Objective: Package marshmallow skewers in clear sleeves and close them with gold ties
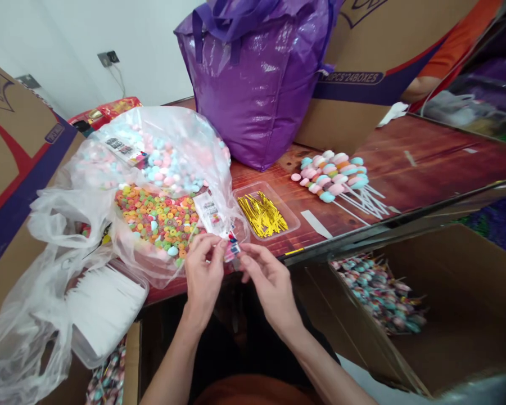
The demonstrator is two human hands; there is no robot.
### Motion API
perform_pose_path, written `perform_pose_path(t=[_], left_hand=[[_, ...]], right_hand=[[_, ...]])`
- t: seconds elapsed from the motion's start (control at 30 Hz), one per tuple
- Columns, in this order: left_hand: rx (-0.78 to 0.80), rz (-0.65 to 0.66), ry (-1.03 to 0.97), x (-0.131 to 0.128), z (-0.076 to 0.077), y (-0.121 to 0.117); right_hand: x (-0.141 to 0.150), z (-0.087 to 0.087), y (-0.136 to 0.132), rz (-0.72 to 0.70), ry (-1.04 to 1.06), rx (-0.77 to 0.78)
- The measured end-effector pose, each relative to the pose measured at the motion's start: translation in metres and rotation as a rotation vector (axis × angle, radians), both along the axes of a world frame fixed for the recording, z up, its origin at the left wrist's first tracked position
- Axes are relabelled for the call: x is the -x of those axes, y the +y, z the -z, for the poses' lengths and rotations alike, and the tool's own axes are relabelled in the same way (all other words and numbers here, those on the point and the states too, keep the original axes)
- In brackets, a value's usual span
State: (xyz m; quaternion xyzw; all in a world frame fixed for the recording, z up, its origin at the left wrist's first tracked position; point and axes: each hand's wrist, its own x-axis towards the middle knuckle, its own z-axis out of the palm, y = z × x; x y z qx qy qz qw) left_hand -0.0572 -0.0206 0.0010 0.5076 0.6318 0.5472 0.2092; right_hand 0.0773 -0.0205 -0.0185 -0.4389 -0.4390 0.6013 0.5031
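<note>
My left hand pinches the left edge of a small printed plastic bag, which has red, blue and pink marks. At its other edge, the fingertips of my right hand are closed on the same bag. Just behind my hands lies a white printed packet, resting on ring-shaped gummy candies in an open clear bag. A shallow clear tray of gold twist ties sits behind my right hand. Whether anything is inside the held bag I cannot make out.
Candy skewers lie at the table's right. Pastel candies fill a clear bag, and white sticks a left-hand tub. A purple bag stands behind. Below the table edge, a carton holds wrapped skewers. Another person's orange sleeve shows.
</note>
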Motion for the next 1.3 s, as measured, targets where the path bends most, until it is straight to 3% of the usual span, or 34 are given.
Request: perform_pose_path(t=[0.17,0.23,0.37,0.47,0.57,0.77,0.93,1.2,1.3], left_hand=[[0.015,-0.063,-0.203,-0.019,0.007,-0.028],[0.084,-0.055,-0.438,-0.023,0.012,-0.035],[0.327,0.161,-1.132,-0.026,0.013,-0.035],[0.404,0.122,-1.400,-0.024,0.007,-0.024],[0.339,0.015,-1.404,-0.024,0.004,-0.014],[0.093,-0.009,-1.142,-0.039,0.004,-0.016],[0.114,0.017,-1.166,-0.036,0.002,-0.017],[0.059,-0.225,-1.154,-0.034,0.005,-0.009],[0.067,-0.202,-1.147,-0.038,0.004,-0.008]], right_hand=[[0.026,0.002,0.010,0.071,0.144,0.021],[0.022,0.003,0.010,0.091,0.132,0.008],[0.007,-0.002,0.007,0.023,0.091,0.004],[-0.004,-0.007,0.005,-0.058,0.010,-0.060],[-0.010,-0.010,0.005,-0.064,-0.081,-0.130],[-0.011,-0.009,0.003,-0.009,-0.179,-0.201],[-0.013,-0.005,0.005,-0.030,-0.224,-0.254],[-0.027,0.002,0.009,-0.015,-0.427,-0.369],[-0.034,-0.002,0.014,-0.027,-0.453,-0.386]])
